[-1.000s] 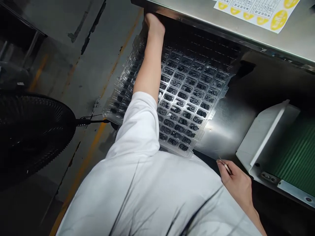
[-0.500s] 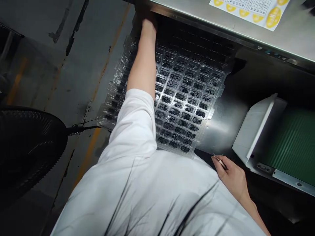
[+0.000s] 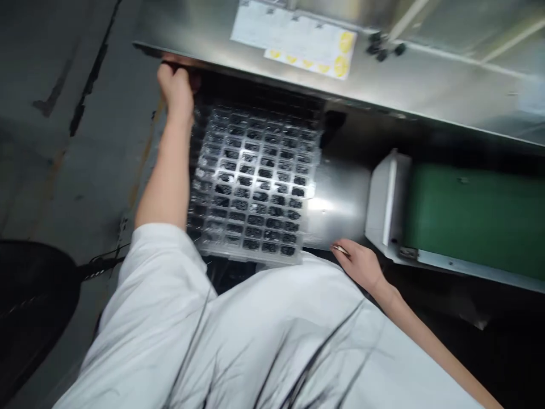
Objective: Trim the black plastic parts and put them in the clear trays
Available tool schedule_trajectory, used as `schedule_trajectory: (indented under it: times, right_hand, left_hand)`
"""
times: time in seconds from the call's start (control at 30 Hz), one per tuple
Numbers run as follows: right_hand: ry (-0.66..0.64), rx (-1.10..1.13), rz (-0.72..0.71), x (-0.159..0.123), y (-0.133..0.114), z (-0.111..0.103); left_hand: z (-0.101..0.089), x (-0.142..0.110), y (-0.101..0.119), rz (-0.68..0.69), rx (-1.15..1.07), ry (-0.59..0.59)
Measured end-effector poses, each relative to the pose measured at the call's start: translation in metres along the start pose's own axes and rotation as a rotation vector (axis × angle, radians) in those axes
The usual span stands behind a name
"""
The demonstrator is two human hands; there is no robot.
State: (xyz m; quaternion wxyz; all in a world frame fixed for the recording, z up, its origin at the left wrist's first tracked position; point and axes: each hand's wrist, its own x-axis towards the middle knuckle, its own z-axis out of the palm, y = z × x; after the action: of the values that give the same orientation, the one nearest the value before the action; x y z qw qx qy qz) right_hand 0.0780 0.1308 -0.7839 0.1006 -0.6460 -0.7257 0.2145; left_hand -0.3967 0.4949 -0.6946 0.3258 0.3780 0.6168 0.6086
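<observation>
A clear plastic tray [image 3: 251, 255] with rows of small pockets lies in front of me, and small black parts sit in the pockets. My left hand [image 3: 175, 90] is by the tray's far left corner, under the lip of the steel shelf. Its fingers are curled, but shadow and blur hide what they grip. My right hand [image 3: 355, 262] rests low beside the tray's near right corner, closed on a slim, light-coloured tool [image 3: 340, 249]. Only the tool's short end shows, so its kind is unclear.
A steel shelf [image 3: 191, 42] carrying a printed sheet [image 3: 293, 37] and several small black pieces [image 3: 382, 45] overhangs the tray. To the right is a green conveyor belt [image 3: 481, 221] with a white end guard [image 3: 378, 199]. A black rounded object [image 3: 38, 307] stands at left.
The view has swung to the right. My left arm has moved from over the tray to its left side, and the hand now shows at the corner. My right hand keeps its tool.
</observation>
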Motion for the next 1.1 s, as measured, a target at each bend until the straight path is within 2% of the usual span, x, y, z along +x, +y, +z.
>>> schedule_trajectory:
  times: [0.1, 0.23, 0.3, 0.4, 0.5, 0.6, 0.67, 0.73, 0.83, 0.93, 1.1]
  right_hand:
    - [0.0, -0.046, 0.005, 0.008, 0.008, -0.01]
    - [0.079, -0.073, 0.071, 0.018, 0.032, -0.033]
    - [0.166, -0.085, 0.119, 0.022, 0.052, -0.048]
    - [0.308, -0.085, 0.191, 0.027, 0.092, -0.078]
    - [0.411, -0.066, 0.266, 0.035, 0.14, -0.114]
    - [0.494, -0.06, 0.386, 0.05, 0.189, -0.152]
    - [0.532, -0.068, 0.459, 0.065, 0.22, -0.173]
    - [0.551, -0.076, 0.488, 0.084, 0.246, -0.189]
    - [0.536, -0.082, 0.477, 0.115, 0.275, -0.202]
    - [0.492, -0.104, 0.453, 0.143, 0.293, -0.203]
    - [0.405, -0.174, 0.394, 0.17, 0.308, -0.199]
  left_hand:
    - [-0.022, -0.045, 0.001, 0.161, 0.187, 0.005]
    - [-0.043, -0.117, 0.003, 0.304, 0.176, -0.068]
    - [-0.048, -0.159, 0.006, 0.331, 0.13, -0.086]
    - [-0.044, -0.221, 0.011, 0.311, 0.049, -0.028]
    - [-0.026, -0.278, 0.013, 0.27, -0.042, 0.071]
    - [0.002, -0.328, 0.014, 0.208, -0.127, 0.147]
    - [0.024, -0.359, 0.015, 0.147, -0.169, 0.156]
    - [0.047, -0.388, 0.015, 0.102, -0.181, 0.111]
    - [0.079, -0.427, 0.017, 0.083, -0.129, -0.043]
    - [0.107, -0.456, 0.018, 0.089, -0.089, -0.174]
    - [0.136, -0.486, 0.019, 0.097, -0.098, -0.232]
